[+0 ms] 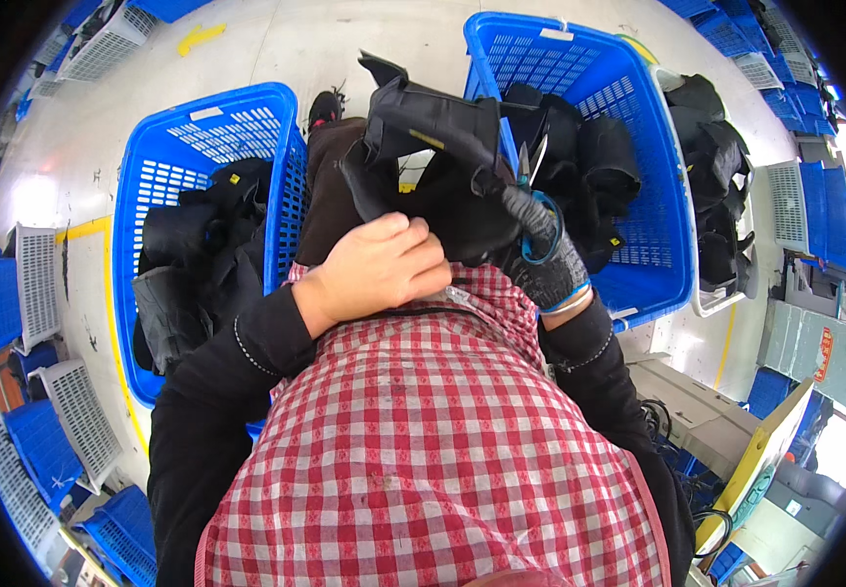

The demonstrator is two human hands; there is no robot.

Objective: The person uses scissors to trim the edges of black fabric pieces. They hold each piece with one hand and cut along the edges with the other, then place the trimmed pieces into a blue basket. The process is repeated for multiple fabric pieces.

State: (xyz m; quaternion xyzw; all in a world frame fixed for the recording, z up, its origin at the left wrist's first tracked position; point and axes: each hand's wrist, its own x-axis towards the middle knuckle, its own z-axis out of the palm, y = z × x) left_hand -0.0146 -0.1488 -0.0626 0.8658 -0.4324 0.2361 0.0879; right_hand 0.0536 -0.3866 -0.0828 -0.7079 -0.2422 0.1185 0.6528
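Note:
Across my lap lies a black, stiff, curved piece [447, 122] with folded flaps and small yellow marks, perhaps a shoe or boot upper. My left hand [384, 264], bare, has its fingers curled and pinched at the piece's near edge. My right hand [548, 256] wears a grey and black glove and grips scissors [540, 210] with blue handles. The scissor blades point away from me, slightly parted, beside the piece's right end. The gloved fingers also touch that end. What lies under my left fingertips is hidden.
A blue basket [284, 186] of similar black pieces stands at my left. Another blue basket [679, 284] with more sits at my right, beside a white basket [663, 83] of black pieces. A yellow-edged board [751, 470] and cables are at lower right.

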